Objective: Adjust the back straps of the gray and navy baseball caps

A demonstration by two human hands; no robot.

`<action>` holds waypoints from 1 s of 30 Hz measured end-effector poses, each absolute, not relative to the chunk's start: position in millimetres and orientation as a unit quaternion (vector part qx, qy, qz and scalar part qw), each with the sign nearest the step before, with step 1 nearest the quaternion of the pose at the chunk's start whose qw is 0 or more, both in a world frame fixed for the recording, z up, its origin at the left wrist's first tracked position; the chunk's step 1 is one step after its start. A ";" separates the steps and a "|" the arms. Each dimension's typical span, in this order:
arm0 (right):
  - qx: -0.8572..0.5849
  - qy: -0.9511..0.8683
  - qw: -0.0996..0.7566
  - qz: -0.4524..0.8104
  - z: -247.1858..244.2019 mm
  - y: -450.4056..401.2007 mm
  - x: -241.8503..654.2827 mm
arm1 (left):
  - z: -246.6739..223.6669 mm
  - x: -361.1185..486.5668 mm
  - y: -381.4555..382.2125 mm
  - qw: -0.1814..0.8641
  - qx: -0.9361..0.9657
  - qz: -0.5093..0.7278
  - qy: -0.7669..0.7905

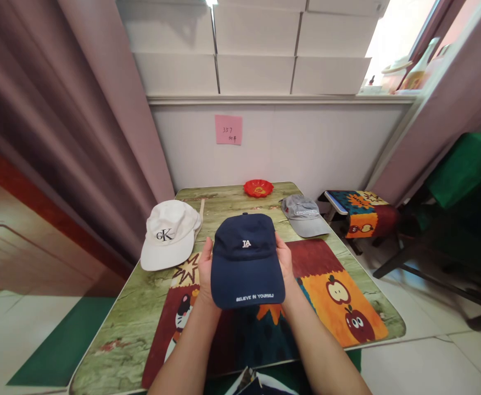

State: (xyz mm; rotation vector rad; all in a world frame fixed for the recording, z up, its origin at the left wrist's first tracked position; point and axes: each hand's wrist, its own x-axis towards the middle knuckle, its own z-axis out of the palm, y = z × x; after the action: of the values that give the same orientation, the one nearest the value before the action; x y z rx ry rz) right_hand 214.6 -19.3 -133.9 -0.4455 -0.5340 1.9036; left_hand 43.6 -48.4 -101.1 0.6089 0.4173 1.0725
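A navy blue cap [246,263] with small white letters on its front and "BELIEVE IN YOURSELF" on its brim is held up above the table's middle, brim toward me. My left hand [206,269] grips its left side, and my right hand [284,258] grips its right side; most fingers are hidden behind the cap. To the left, a white cap [170,233] with black letters lies on the table. A grey cap [305,214] rests at the right side of the table, behind my right hand.
The green wood-patterned table [121,323] carries a colourful mat [326,296] under my arms. At the back edge stands a red flower-shaped dish [258,188]. A pink note [228,130] is on the wall. A stool [359,214] stands right of the table.
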 end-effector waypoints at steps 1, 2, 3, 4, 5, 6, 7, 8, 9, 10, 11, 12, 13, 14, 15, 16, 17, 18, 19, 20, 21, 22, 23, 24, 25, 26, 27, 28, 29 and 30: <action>-0.181 -0.227 0.533 0.795 -132.3 -22.0 214.0 | -101.5 43.1 -48.0 0.799 0.277 0.499 0.188; -0.173 -0.229 0.536 0.794 -130.7 -25.6 212.8 | -102.2 42.3 -47.3 0.803 0.271 0.499 0.183; -0.164 -0.230 0.538 0.794 -129.4 -29.9 211.1 | -103.0 41.2 -46.4 0.806 0.266 0.498 0.178; -0.156 -0.233 0.537 0.796 -128.6 -34.2 209.1 | -104.0 39.7 -45.4 0.808 0.263 0.497 0.174; -0.150 -0.236 0.533 0.798 -128.4 -38.3 207.0 | -104.9 38.0 -44.5 0.810 0.261 0.497 0.171; -0.148 -0.240 0.529 0.800 -128.7 -41.6 205.0 | -105.9 36.2 -43.7 0.810 0.262 0.496 0.168; -0.148 -0.242 0.525 0.803 -129.4 -44.0 203.3 | -106.8 34.4 -43.2 0.810 0.264 0.497 0.165; -0.151 -0.240 0.520 0.805 -130.4 -45.3 202.2 | -107.7 32.9 -42.8 0.809 0.267 0.498 0.162; -0.157 -0.235 0.516 0.808 -131.3 -45.7 201.5 | -108.7 31.7 -42.5 0.808 0.268 0.499 0.162; -0.164 -0.229 0.514 0.810 -132.2 -45.2 201.4 | -109.9 30.9 -42.3 0.807 0.268 0.500 0.163; -0.173 -0.223 0.512 0.811 -132.9 -44.3 201.6 | -111.2 30.5 -42.0 0.807 0.265 0.501 0.165; -0.182 -0.221 0.512 0.810 -133.3 -43.1 202.1 | -112.6 30.5 -41.5 0.806 0.261 0.504 0.168; -0.192 -0.223 0.514 0.806 -133.5 -42.0 202.5 | -114.2 30.7 -40.9 0.805 0.254 0.508 0.170; -0.202 -0.229 0.517 0.800 -133.5 -41.1 203.0 | -115.8 31.0 -40.1 0.804 0.249 0.512 0.171; -0.211 -0.235 0.520 0.794 -133.1 -40.7 203.3 | -117.3 31.4 -39.2 0.804 0.244 0.515 0.169; -0.215 -0.237 0.523 0.790 -132.4 -40.8 203.5 | -118.3 31.7 -38.3 0.805 0.242 0.517 0.164; -0.215 -0.231 0.527 0.789 -131.4 -41.3 203.6 | -118.7 32.0 -37.7 0.807 0.241 0.516 0.155; -0.208 -0.217 0.529 0.793 -130.2 -42.1 203.8 | -118.3 32.3 -37.5 0.812 0.240 0.514 0.141; -0.197 -0.196 0.531 0.801 -128.7 -43.1 204.0 | -116.9 32.7 -37.9 0.817 0.239 0.510 0.123; -0.182 -0.172 0.530 0.810 -127.2 -44.2 204.3 | -114.5 33.3 -38.9 0.824 0.235 0.506 0.102; -0.165 -0.149 0.529 0.819 -125.7 -45.3 204.8 | -111.3 34.1 -40.7 0.830 0.229 0.501 0.082; -0.149 -0.129 0.527 0.827 -124.4 -46.3 205.3 | -107.6 35.3 -43.2 0.836 0.224 0.497 0.062; -0.134 -0.115 0.524 0.833 -123.4 -47.1 205.7 | -103.7 36.8 -46.1 0.840 0.219 0.494 0.046; -0.120 -0.105 0.523 0.837 -122.7 -47.8 205.9 | -100.1 38.6 -49.4 0.842 0.215 0.494 0.032; -0.109 -0.097 0.522 0.840 -122.2 -48.4 205.9 | -97.0 40.6 -52.8 0.841 0.214 0.497 0.021; -0.100 -0.092 0.523 0.841 -122.0 -49.1 205.6 | -94.7 42.8 -56.0 0.836 0.214 0.504 0.012; -0.095 -0.087 0.523 0.843 -121.9 -49.7 204.9 | -93.4 45.0 -59.0 0.830 0.215 0.514 0.004; -0.093 -0.084 0.520 0.845 -121.8 -50.4 203.9 | -93.0 47.0 -61.4 0.823 0.217 0.525 -0.001; -0.093 -0.081 0.516 0.847 -121.7 -51.2 202.8 | -93.4 48.6 -63.4 0.816 0.219 0.535 -0.004; -0.096 -0.080 0.510 0.851 -121.5 -51.9 201.7 | -94.4 49.8 -64.9 0.810 0.221 0.544 -0.005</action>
State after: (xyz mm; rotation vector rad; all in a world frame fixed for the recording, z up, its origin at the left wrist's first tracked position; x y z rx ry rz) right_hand 201.7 -51.9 -121.5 -0.2316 -0.1917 2.0489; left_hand 49.8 -64.9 -94.4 0.4723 -0.0114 1.1621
